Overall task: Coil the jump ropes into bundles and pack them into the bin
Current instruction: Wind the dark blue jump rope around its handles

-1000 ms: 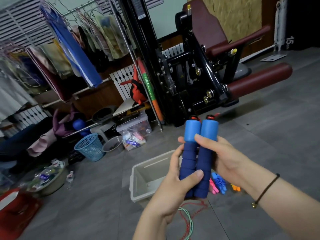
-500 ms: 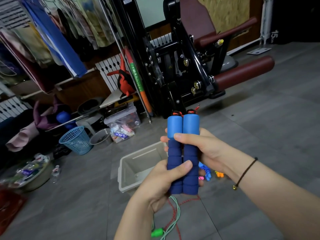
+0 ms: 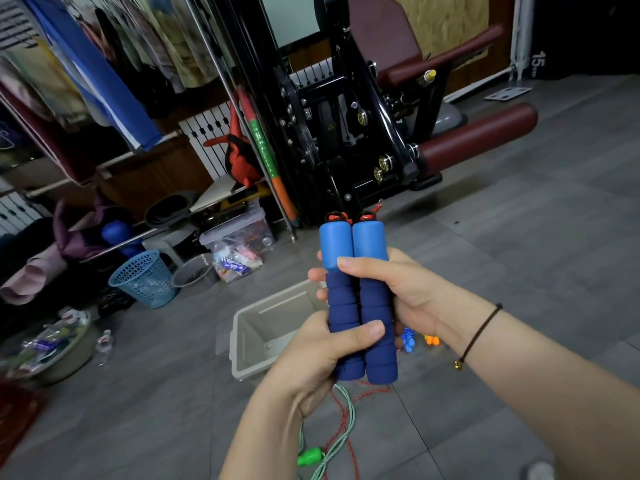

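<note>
Two blue foam-grip jump rope handles with lighter blue plastic tops are held upright side by side, touching, above the floor and in front of the pale grey rectangular plastic bin. Left hand wraps the lower foam, thumb across the front; right hand grips the upper part, fingers curled round. Red cord and green braided cord trail on the grey floor below.

We stand in what looks like a small gym doubling as storage: a black exercise machine with maroon padded rollers on grey floor tiles, beside a rack of hanging clothes, a blue basket and a clutter-filled clear box.
</note>
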Demonstrator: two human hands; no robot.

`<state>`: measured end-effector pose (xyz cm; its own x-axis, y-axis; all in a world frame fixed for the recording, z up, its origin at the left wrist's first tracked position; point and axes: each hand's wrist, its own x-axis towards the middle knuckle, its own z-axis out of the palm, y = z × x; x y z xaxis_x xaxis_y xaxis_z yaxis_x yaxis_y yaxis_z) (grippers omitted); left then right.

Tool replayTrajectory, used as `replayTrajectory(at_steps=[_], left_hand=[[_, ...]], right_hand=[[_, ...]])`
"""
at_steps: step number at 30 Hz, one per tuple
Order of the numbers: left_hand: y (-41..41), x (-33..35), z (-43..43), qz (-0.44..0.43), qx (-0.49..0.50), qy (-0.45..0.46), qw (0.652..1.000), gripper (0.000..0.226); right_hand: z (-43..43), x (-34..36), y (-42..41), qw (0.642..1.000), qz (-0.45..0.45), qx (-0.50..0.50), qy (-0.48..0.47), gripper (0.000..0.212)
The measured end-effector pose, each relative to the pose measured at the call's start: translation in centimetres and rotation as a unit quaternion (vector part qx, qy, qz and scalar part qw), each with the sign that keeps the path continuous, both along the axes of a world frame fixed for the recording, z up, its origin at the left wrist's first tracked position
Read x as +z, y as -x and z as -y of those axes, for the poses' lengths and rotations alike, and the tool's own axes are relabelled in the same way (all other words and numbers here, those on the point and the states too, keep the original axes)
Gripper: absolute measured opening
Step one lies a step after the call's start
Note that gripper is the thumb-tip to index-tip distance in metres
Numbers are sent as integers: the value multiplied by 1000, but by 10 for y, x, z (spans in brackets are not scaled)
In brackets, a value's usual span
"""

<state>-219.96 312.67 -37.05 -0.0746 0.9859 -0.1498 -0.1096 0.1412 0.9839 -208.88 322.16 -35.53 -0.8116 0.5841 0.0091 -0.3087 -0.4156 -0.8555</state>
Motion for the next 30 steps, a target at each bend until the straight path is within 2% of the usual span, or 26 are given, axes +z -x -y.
replayTrajectory(at_steps=[10,17,21,22,23,25,26,28,29,30], left_hand=[[1,1,1,-2,16,16,1000,32],[1,2,1,18,24,19,999,23],[12,6,5,59,17,21,998,20],[16,7,6,69,20,18,997,22],[20,9,7,76,26,15,997,26],[28,12,9,86,33,11,996,41],[29,13,9,95,25,13,995,51],[29,14,7,100,-6,25,995,62],[28,15,6,94,-19,32,995,60],[28,14,4,86,-22,40,995,54]], right_hand=[[0,-3,4,1000,-2,-10,-13,50],[-3,-3,5,999,27,-8,-34,50],[-19,5,-6,985,143,13,-99,97],[-25,6,-10,981,158,-27,-112,91],[-30,8,-13,976,158,-84,-123,74],[-37,6,-15,949,156,-206,-182,28],[-38,4,-13,933,172,-222,-226,18],[-34,-5,-2,920,197,-154,-300,45],[-28,-10,4,921,208,-96,-314,46],[-23,-16,9,922,223,-33,-314,37]])
